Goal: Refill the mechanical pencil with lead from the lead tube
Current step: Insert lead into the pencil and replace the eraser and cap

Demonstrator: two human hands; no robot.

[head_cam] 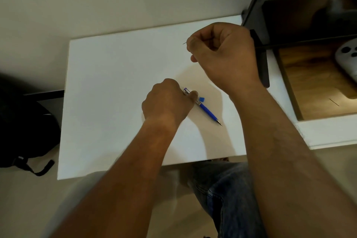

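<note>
At centre frame, on the white desk (116, 83), the left hand (166, 102) rests knuckles-up with its grip closed on the upper barrel of the mechanical pencil (207, 111); thumb tip lies across the metal section near the open top end; blue body and metal tip lie flat, pointing to lower right. Just beside the barrel, apart from it, a small blue cap (201, 99) sits on the desk. Upper right of centre, the right hand (222, 52) is raised above the desk, grip closed in a pinch on a single lead (184, 43); only a short thin end shows past the fingertips, pointing left. Lead tube itself: cannot find it in view.

Step in hand, as judged: bring lead to the open top of the pencil and feed it in. To do it well: lift or tilt the pencil's open end toward the lead; pinch close to the lead's free end so it does not flex; line up along the barrel axis before pushing; light pressure only, as lead likely snaps under side load; refit the cap after.
</note>
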